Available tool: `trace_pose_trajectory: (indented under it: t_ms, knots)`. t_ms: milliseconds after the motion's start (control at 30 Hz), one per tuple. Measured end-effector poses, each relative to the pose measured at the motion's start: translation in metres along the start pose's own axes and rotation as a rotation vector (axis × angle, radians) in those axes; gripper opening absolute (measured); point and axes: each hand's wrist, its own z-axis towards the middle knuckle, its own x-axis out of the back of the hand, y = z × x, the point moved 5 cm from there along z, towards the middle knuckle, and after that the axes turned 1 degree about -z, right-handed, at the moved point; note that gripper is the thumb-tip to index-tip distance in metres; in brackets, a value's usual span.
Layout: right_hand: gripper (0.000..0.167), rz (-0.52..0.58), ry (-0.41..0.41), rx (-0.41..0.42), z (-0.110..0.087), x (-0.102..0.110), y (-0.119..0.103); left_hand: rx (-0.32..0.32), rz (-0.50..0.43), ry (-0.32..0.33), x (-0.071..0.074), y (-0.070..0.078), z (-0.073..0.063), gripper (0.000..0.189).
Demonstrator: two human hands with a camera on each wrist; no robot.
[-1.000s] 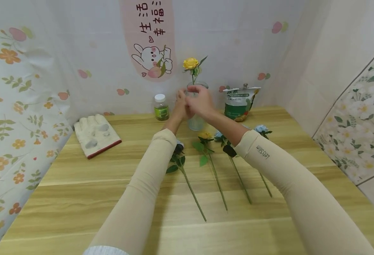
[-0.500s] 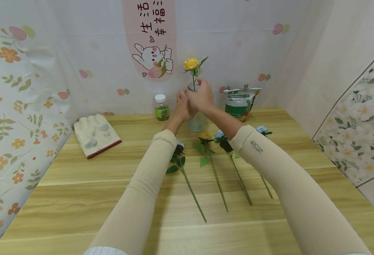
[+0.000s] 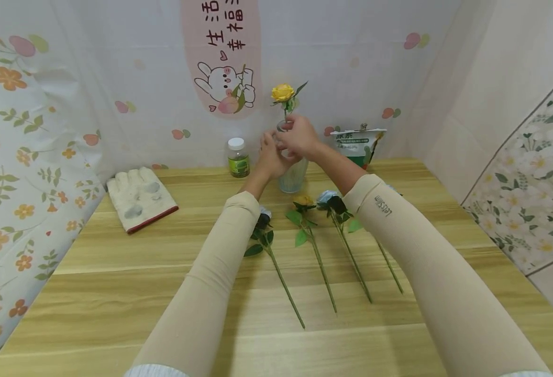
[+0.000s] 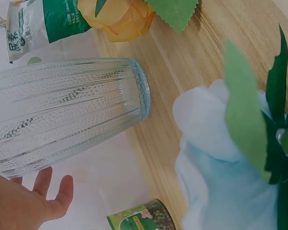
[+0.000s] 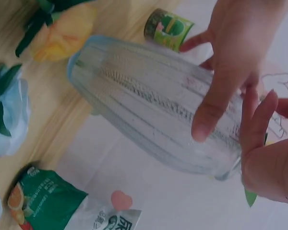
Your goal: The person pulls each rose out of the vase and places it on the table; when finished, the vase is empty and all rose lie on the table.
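A clear ribbed glass vase [image 5: 149,105] stands near the back of the table, with a yellow rose [image 3: 283,92] upright in its mouth. My left hand [image 3: 273,157] grips the upper part of the vase, its thumb across the glass in the right wrist view. At the vase's mouth my right hand [image 3: 301,137] has bent fingers around the rose's stem, mostly hiding it. In front of the vase lie another yellow rose [image 3: 303,201], a pale blue rose [image 3: 327,197], a whitish-blue rose [image 3: 265,213] and one more stem [image 3: 389,267], its head largely behind my right sleeve.
Left of the vase stands a small white-capped jar [image 3: 238,158]. A green and white pouch [image 3: 353,144], clipped at the top, is to the right, partly behind the right forearm. A cream work glove [image 3: 141,199] lies at the table's left. Printed cloth hangs behind.
My right hand has lifted a little and shifted its fingers at the vase's mouth. The left hand stays on the vase, and the upright rose has hardly moved.
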Motion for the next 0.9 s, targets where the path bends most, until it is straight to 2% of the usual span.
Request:
trace_pose_trajectory:
  t_ms: [167,367,500,633,767,900]
  knots:
    - [0.066,0.019,-0.084,0.007,0.005,0.001,-0.002,0.013,-0.006,-0.002,-0.001,-0.004,0.002,0.1]
    - [0.062,-0.033,-0.102,0.036,0.005,-0.003,-0.001,-0.059,0.004,-0.004,0.0,0.0,0.0,0.086]
    - [0.058,-0.063,-0.027,0.021,0.004,-0.005,0.0,-0.049,-0.013,0.001,0.001,0.001,-0.002,0.087]
    - [0.058,-0.086,0.089,-0.056,0.003,-0.004,0.001,-0.042,-0.034,0.009,0.001,0.001,-0.002,0.086]
    - [0.065,0.045,0.157,-0.141,0.002,-0.006,0.0,-0.037,-0.006,0.005,0.0,0.001,0.0,0.087]
    - [0.068,0.152,0.187,-0.193,0.002,-0.009,0.001,-0.03,0.018,-0.01,-0.001,-0.001,0.0,0.09]
